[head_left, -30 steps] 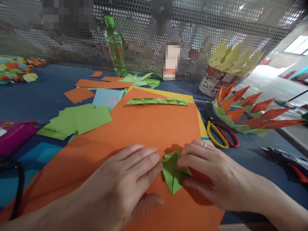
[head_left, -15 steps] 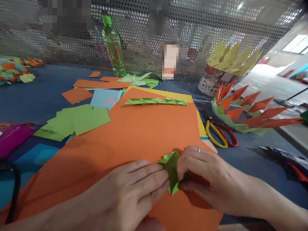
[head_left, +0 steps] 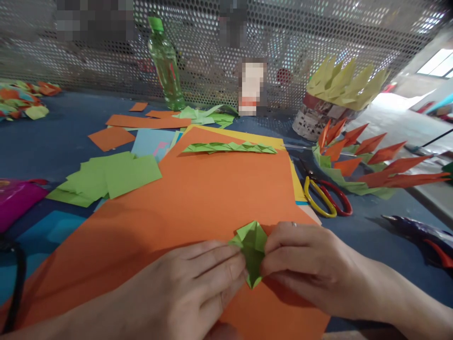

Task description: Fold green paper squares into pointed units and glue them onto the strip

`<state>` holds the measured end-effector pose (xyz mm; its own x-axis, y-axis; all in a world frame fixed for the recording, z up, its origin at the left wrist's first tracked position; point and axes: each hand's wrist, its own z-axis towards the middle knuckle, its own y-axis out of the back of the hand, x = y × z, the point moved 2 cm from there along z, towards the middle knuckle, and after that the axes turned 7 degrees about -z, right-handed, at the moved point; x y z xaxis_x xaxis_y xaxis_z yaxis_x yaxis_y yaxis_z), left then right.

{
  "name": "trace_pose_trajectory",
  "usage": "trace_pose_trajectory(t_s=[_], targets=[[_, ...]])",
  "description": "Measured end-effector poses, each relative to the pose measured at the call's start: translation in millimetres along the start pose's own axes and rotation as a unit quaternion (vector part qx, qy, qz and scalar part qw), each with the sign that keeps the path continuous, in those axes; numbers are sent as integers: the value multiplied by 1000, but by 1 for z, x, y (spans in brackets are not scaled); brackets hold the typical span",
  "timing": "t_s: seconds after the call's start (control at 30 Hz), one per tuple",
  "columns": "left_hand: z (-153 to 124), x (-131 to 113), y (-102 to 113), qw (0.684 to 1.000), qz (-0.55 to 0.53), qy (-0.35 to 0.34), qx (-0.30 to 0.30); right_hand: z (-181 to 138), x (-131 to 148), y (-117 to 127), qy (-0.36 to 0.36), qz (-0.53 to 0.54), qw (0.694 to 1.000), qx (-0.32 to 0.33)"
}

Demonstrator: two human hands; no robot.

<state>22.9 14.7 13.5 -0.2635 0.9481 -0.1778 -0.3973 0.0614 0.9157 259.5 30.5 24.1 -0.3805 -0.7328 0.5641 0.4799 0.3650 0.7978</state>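
A small folded green paper piece (head_left: 252, 245) lies on a large orange sheet (head_left: 198, 198). My left hand (head_left: 184, 288) presses its fingertips against the piece's left edge. My right hand (head_left: 304, 264), a ring on one finger, pinches the piece's right side with fingers curled. Both hands grip the same piece from opposite sides. Its lower tip pokes out between my fingers, and part of it is hidden under them.
A green folded strip (head_left: 230, 148) lies at the orange sheet's far end. Green paper squares (head_left: 109, 177) sit left, scissors (head_left: 325, 196) right, beside an orange-and-green spiked paper chain (head_left: 371, 170). A green bottle (head_left: 164, 63) stands by the perforated metal wall (head_left: 318, 33).
The green piece has been folded narrower: its spread flaps were pushed together between my hands. Both hands moved slightly toward me, the right closing into a tighter pinch.
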Motion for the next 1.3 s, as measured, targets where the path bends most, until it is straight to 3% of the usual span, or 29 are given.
trace_pose_trajectory(t_s=[0.13, 0.47, 0.7, 0.93, 1.1, 1.3], targets=[[3, -1, 5, 999, 16, 15, -23, 1, 5, -7, -15, 44, 999, 6], [1, -2, 7, 999, 18, -1, -29, -3, 2, -20, -27, 7, 999, -37], [-11, -3, 2, 1000, 5, -13, -5, -1, 0, -19, -28, -29, 997, -64], [1, -1, 6, 1000, 1, 17, 12, 0, 0, -17, -35, -16, 997, -67], [4, 1, 11, 1000, -2, 11, -12, -1, 1, -15, -19, -7, 998, -58], [5, 1, 10, 1000, -16, 22, 14, 1, -2, -9, -2, -33, 998, -54]])
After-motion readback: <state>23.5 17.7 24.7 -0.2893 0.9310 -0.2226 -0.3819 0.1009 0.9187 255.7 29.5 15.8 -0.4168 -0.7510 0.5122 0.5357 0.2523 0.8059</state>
